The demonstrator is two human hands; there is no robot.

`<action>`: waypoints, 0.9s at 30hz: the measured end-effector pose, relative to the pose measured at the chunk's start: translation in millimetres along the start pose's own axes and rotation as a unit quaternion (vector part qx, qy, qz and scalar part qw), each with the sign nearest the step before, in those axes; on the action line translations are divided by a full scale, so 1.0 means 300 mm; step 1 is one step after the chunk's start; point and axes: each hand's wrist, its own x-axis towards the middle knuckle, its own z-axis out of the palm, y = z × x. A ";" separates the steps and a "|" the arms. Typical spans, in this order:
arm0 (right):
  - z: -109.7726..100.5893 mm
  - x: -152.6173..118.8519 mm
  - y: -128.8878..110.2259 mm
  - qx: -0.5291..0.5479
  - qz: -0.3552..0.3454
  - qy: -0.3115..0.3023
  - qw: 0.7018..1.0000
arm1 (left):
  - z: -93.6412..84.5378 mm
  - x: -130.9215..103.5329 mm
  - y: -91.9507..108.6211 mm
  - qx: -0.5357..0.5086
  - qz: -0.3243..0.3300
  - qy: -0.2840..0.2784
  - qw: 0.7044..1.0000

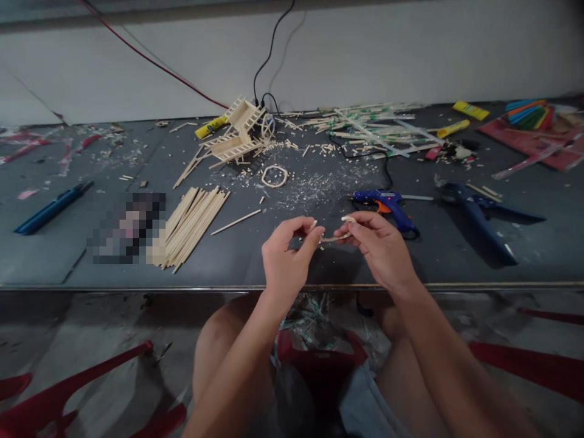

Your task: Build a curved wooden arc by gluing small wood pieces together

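Note:
Between my two hands, just above the table's front part, is a small curved chain of short wooden stick pieces (336, 239). My left hand (292, 246) pinches its left end between thumb and fingers. The right end is in the closed fingers of my right hand (371, 240), where a pale tip sticks up past the thumb. Fingers hide much of the piece. Farther back lies a ring of short sticks (275, 176). A blue glue gun (383, 204) with a lit red light rests right of my hands, and a single stick (236, 222) lies to the left.
A bundle of wooden sticks (194, 225) lies left, beside a blurred-out patch. A wooden cart model (237, 137) stands at the back. Blue cutters (488, 219) lie right, a blue tool (52, 210) far left. Sticks and wrappers (374, 128) line the wall. Red chairs (77, 389) stand below.

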 end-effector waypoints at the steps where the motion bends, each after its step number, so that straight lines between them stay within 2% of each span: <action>1: 0.002 -0.001 0.000 0.000 0.000 0.000 1.000 | 0.002 0.000 -0.001 0.005 0.006 0.005 1.000; 19: 0.004 -0.005 0.002 0.014 -0.006 0.007 1.000 | 0.007 0.010 0.003 0.014 0.113 0.026 0.993; 27: 0.003 -0.005 0.000 0.020 -0.006 0.014 1.000 | 0.009 0.006 0.005 0.006 0.122 0.027 0.992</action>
